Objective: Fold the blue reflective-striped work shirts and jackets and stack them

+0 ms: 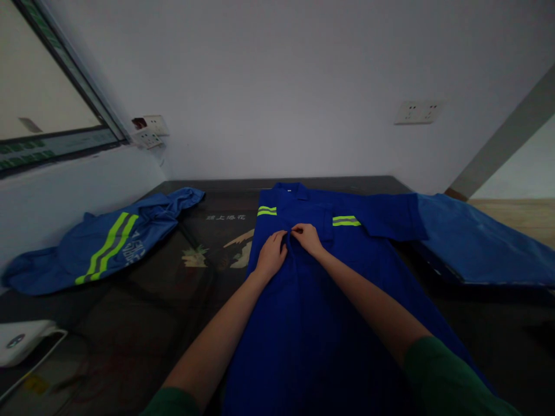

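Observation:
A dark blue work jacket (299,289) lies spread on the table, its collar at the far side and yellow-green reflective strips across the chest. My left hand (272,254) rests over its front edge, thumb and fingers closed on the cloth. Just to the right, my right hand (307,238) pinches the same front edge between thumb and fingertips. The hands almost meet at chest height. Whatever small fastening may lie between the fingertips is hidden. One sleeve (390,216) stretches out to the right.
A bunched lighter blue garment (104,242) with reflective stripes lies on the left. Pale blue cloth (485,242) sits at the right edge. A white device (26,341) with a cable is at the lower left. The dark table (130,346) meets a wall (277,86) with sockets.

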